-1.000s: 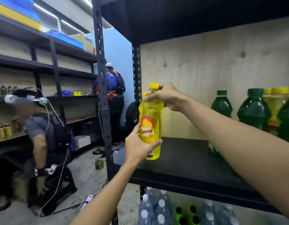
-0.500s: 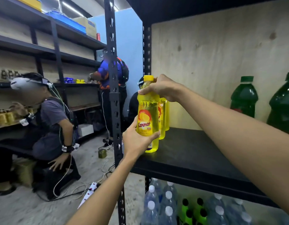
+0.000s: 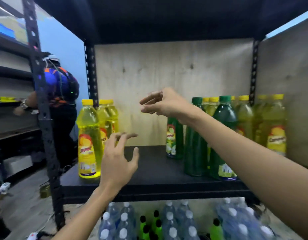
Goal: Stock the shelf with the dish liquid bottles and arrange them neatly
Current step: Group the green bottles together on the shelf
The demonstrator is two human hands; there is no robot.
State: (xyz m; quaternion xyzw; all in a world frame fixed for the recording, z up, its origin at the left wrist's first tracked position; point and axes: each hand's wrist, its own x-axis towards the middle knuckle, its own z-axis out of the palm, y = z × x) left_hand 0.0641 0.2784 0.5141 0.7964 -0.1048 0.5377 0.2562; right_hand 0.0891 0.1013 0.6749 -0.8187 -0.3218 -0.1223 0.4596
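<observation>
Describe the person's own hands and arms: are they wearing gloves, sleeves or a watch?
No gloves on the left hand or the right hand, and no rings that show, though the fingers are blurred. Both forearms are uncovered up to the picture's edge: no sleeve, watch, band or cable.

Wide bare stretch mid-shelf (image 3: 149, 170), front edge through to back panel (image 3: 167, 75): open lane straight in. Left flank: left yellows (image 3: 88, 141) in file, front one near edge, rear ones by back post (image 3: 91, 75). Right flank: greens (image 3: 194, 144) wall off lane, right yellows (image 3: 274, 129) packed behind and beyond, up to side panel (image 3: 288, 75). Upper shelf (image 3: 149, 18) well above caps, headroom plenty. Down below, lower bottles (image 3: 170, 222) crammed tight.
</observation>
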